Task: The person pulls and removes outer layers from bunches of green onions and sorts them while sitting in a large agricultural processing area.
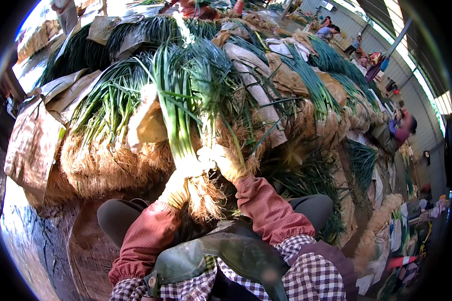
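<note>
My left hand (177,186), in a pale yellow glove, is closed around the white lower stalks of a bunch of green onions (175,120). The green leaves point up and away from me, and tan roots (206,198) hang below the hand. Just to its right, my right hand (225,159), gloved alike, is closed at the base of a thinner bunch of green onions (208,128). Its fingertips are washed out by bright light. Both bunches lean against a big heap of green onions (103,105) whose roots face me.
Brown paper sheets (32,145) and a pale wrap (258,95) lie over parts of the heap. More rows of green onions (331,60) stretch away to the right. My knees (116,218) flank my arms. A person in purple (401,129) bends at the right; other people work farther off.
</note>
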A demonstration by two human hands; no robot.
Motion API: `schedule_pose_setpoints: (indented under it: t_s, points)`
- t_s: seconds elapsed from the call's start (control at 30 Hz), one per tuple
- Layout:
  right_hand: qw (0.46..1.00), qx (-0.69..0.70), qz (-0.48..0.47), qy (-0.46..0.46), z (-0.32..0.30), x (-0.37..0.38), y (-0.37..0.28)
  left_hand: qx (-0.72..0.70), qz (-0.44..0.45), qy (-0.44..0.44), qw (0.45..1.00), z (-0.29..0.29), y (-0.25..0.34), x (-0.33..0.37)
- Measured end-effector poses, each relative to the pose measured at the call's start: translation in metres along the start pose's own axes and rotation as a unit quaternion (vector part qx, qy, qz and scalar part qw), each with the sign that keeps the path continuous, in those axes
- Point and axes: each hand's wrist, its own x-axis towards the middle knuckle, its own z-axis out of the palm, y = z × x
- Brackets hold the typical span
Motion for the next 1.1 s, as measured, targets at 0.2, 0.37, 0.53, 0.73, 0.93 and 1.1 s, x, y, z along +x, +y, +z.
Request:
schedule_pose_setpoints:
  t_s: [0.2, 0.37, 0.53, 0.73, 0.93, 1.1]
  points:
    - [0.971, -0.234, -0.037, 0.044, -0.008, -0.015, 0.016, 0.079, 0.018, 0.04, 0.996, -0.022, -0.019, 0.011]
    - [0.971, -0.081, -0.191, 0.116, 0.01, -0.046, 0.022, 0.069, 0.039, 0.052, 0.996, -0.045, -0.027, 0.021]
    - [0.944, 0.249, -0.056, 0.208, -0.081, -0.057, -0.006, 0.039, -0.01, 0.035, 0.999, -0.035, -0.027, 0.023]
    - [0.999, -0.005, -0.032, 0.018, -0.029, 0.002, 0.047, 0.065, -0.047, 0.024, 0.996, -0.026, -0.028, 0.019]
    - [0.981, -0.173, -0.02, 0.088, -0.016, -0.009, 0.046, -0.007, -0.093, 0.014, 0.996, -0.025, -0.02, 0.012]
    - [0.991, 0.007, -0.027, 0.128, -0.023, -0.019, 0.051, 0.138, -0.03, 0.041, 0.989, -0.024, -0.028, 0.015]
